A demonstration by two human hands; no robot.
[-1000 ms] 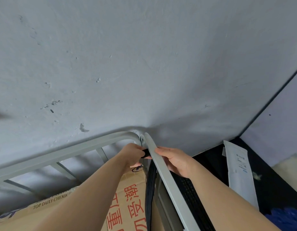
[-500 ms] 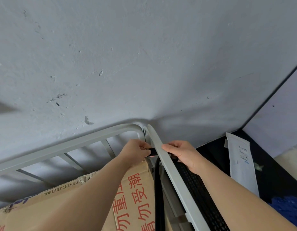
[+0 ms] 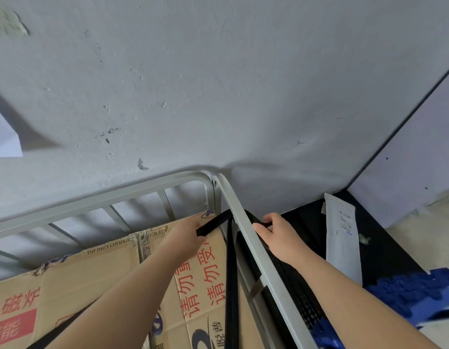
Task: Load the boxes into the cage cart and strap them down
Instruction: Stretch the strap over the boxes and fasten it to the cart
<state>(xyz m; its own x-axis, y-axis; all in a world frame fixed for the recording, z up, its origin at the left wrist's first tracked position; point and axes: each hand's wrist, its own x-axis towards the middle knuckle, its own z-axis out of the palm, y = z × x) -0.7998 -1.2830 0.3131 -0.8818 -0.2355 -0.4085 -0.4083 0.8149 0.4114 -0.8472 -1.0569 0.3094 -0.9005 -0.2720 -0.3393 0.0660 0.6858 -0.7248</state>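
Your left hand (image 3: 187,238) pinches the black strap (image 3: 213,224) above the cardboard boxes (image 3: 112,270) stacked inside the cage cart (image 3: 92,202); the strap passes under the cart's side rail; your right hand (image 3: 279,235), just outside that rail, curls round the strap's far length.

The boxes (image 3: 105,268) are stacked in the cart, against its back rail (image 3: 117,197) and side rail (image 3: 229,195), which meet at the far right corner. The strap (image 3: 213,224) is looped around the side rail near that corner. It is held inside by the left hand (image 3: 185,238), above the boxes, and outside by the right hand (image 3: 281,235). A wall (image 3: 218,84) stands behind the cart, and a packet (image 3: 342,235) lies to its right.
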